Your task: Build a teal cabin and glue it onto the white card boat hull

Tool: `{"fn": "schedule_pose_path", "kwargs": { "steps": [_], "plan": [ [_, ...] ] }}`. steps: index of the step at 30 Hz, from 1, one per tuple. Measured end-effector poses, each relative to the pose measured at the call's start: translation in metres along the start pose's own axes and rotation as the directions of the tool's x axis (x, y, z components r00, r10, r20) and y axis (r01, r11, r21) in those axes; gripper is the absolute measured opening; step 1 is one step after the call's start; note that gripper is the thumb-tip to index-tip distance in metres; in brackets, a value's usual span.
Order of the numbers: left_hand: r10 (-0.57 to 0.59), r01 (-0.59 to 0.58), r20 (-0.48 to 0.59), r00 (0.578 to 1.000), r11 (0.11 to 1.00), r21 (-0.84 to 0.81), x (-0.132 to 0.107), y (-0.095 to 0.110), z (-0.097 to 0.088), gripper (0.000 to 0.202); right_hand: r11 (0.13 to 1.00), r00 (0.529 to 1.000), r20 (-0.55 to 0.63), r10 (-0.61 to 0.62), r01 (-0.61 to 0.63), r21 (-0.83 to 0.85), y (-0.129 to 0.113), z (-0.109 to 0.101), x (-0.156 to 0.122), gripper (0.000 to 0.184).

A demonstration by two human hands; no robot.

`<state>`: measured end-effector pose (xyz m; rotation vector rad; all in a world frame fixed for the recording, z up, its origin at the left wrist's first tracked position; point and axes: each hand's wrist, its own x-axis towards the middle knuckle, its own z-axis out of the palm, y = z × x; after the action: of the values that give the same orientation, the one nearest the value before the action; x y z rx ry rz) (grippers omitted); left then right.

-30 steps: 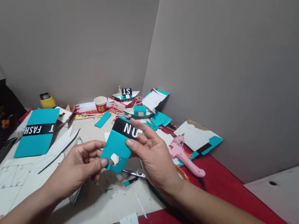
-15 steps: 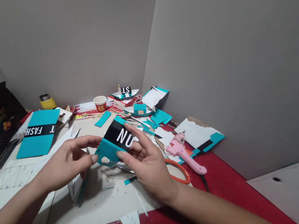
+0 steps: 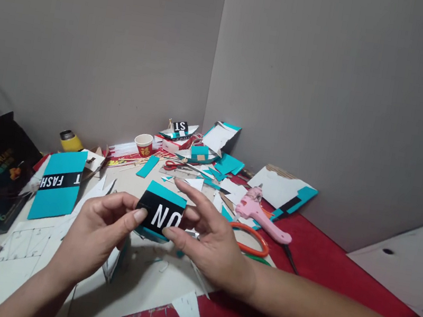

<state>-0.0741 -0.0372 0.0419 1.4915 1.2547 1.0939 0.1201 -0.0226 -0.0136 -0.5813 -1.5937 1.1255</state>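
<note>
Over the near middle of the counter [image 3: 332, 258], the left hand [image 3: 97, 231] and right hand [image 3: 215, 247] both grip one bent teal cardboard piece [image 3: 160, 213], its black band [image 3: 151, 207] bearing two white letters [image 3: 158, 215]. Two model boats [image 3: 179, 134] and one paper cup [image 3: 143, 145] sit far back; one pink glue gun [image 3: 261, 214] lies right.

Free to pass from above, over left grip [image 3: 98, 229] and right grip [image 3: 209, 238] alike. Free, too, along the red strip of counter [image 3: 338, 270] beyond the glue gun's cord [image 3: 292, 259]. Blocked low, just beside the right grip, by orange scissors handles [image 3: 265, 246], then by the pink glue gun [image 3: 262, 217]. Hemmed in farther back by paper cup [image 3: 143, 146], model boats [image 3: 198, 154] and grey walls [image 3: 93, 43].
</note>
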Motion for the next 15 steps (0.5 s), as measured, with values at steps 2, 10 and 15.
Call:
{"fn": "schedule_pose_path", "kwargs": {
  "steps": [2, 10, 15],
  "plan": [
    [0.019, -0.019, -0.001, 1.0, 1.0, 0.019, -0.001, 0.0, 0.001, 0.015, 0.997, 0.998, -0.038, -0.055, 0.053, -0.051, 0.001, -0.001, 0.001, 0.057],
    [0.117, -0.111, -0.036, 0.993, 0.985, 0.132, -0.004, -0.006, 0.001, 0.011, 0.991, 1.0, -0.029, -0.009, 0.005, -0.131, -0.004, -0.003, 0.003, 0.051],
    [0.147, -0.139, -0.05, 0.988, 0.98, 0.14, -0.005, -0.007, -0.001, 0.007, 0.998, 0.999, -0.009, 0.052, -0.053, -0.043, -0.011, -0.002, 0.006, 0.048]
  ]
}}
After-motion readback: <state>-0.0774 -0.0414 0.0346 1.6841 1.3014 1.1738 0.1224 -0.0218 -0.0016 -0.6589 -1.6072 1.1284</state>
